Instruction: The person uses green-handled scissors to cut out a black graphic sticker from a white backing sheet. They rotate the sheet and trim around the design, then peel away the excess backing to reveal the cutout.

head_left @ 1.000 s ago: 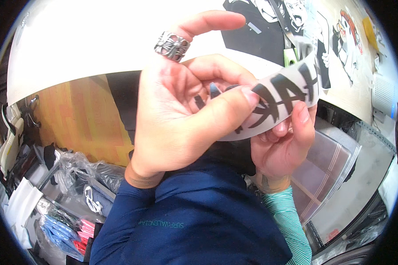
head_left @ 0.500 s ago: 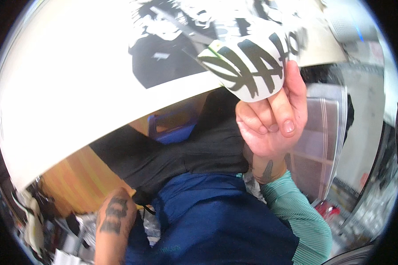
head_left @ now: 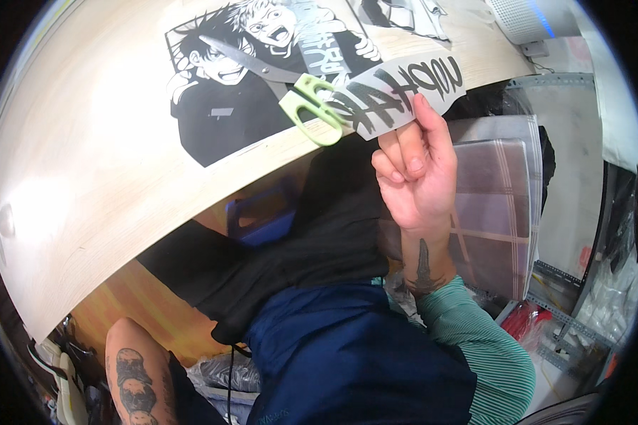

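Right hand (head_left: 424, 176), fingers curled, pinches a black-lettered strip (head_left: 404, 91); left hand out of view, grip I cannot tell; green-handled scissors (head_left: 307, 88) lie left of the right hand on the desk (head_left: 99, 149)

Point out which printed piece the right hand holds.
The pale strip with black lettering, gripped in the right hand; the two-figure print and the partly cropped print at the top lie on the table.

Head camera faces down, seemingly near table (head_left: 71, 227).
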{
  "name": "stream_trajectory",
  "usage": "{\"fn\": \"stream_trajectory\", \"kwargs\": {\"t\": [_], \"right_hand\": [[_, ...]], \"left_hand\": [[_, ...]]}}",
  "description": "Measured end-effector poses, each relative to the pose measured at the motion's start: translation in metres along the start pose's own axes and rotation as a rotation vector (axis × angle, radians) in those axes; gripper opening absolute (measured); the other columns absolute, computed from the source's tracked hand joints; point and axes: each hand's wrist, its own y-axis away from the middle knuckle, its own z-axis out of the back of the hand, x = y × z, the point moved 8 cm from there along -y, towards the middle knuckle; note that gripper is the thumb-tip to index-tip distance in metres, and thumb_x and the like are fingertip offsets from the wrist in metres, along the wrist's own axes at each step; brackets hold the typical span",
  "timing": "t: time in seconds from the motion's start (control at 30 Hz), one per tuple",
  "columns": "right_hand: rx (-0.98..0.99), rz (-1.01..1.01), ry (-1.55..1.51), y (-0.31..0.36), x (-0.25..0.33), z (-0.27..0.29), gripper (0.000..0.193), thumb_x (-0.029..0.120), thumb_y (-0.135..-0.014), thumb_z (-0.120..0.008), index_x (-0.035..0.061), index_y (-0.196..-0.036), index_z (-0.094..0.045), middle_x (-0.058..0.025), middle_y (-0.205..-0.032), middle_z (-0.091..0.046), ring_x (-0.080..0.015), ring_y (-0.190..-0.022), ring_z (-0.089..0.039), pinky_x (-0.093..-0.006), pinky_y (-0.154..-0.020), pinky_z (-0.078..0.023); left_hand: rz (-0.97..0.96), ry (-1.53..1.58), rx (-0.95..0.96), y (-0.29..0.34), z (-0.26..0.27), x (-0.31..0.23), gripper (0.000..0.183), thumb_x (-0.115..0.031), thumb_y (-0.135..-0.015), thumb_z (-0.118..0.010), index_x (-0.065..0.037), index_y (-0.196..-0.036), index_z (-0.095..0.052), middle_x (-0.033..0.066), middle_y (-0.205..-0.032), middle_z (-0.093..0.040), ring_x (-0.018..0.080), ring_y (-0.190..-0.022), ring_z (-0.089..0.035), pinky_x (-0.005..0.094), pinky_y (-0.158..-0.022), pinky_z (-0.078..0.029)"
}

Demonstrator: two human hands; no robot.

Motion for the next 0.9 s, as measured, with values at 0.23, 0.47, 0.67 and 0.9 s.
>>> {"fn": "stream_trajectory", "kwargs": {"t": [0.23,0.47,0.67,0.9], "right_hand": [[-0.054,-0.022,0.013,-0.003,-0.007,0.013,0.035,0.024,-0.099,-0.046,0.0091,-0.068,-0.056,0.003,-0.045,-0.042,-0.005,-0.04,-0.032,-0.0208,-0.04,-0.026],[0.1,1.033,1.277,0.031,0.018,-0.037,0.021,0.006,-0.087,-0.061,-0.0005,-0.106,-0.066,-0.0101,-0.063,-0.066,-0.0125,-0.042,-0.049,-0.0258,-0.044,-0.04],[0.363,0.57,1.965,0.021,-0.084,-0.052,0.06,0.023,-0.084,-0.067,-0.001,-0.135,-0.046,-0.0107,-0.048,-0.052,-0.0245,-0.04,-0.055,-0.0352,-0.043,-0.044],[0.409,0.33,2.043,0.029,-0.107,-0.065,0.108,0.056,-0.077,-0.069,-0.0155,-0.141,-0.02,-0.0085,-0.043,-0.049,-0.0238,-0.035,-0.053,-0.0345,-0.037,-0.042]], "left_hand": [[-0.047,0.003,0.11,-0.001,0.0,-0.004,0.041,-0.011,-0.087,-0.057,0.002,-0.123,-0.043,0.0123,-0.082,-0.065,0.0142,-0.065,-0.058,0.0241,-0.059,-0.047],[-0.075,0.034,0.191,0.0,0.002,-0.011,0.037,-0.012,-0.087,-0.058,0.0,-0.12,-0.046,0.0111,-0.078,-0.064,0.0141,-0.061,-0.057,0.0244,-0.056,-0.047],[-0.076,0.075,0.232,0.011,0.006,-0.01,0.034,-0.013,-0.087,-0.059,-0.001,-0.117,-0.048,0.0101,-0.076,-0.064,0.0139,-0.059,-0.056,0.0247,-0.054,-0.046],[-0.065,0.059,0.23,0.02,0.005,-0.006,0.03,-0.014,-0.087,-0.059,-0.003,-0.114,-0.05,0.0088,-0.072,-0.063,0.0138,-0.055,-0.055,0.025,-0.052,-0.046]]}}
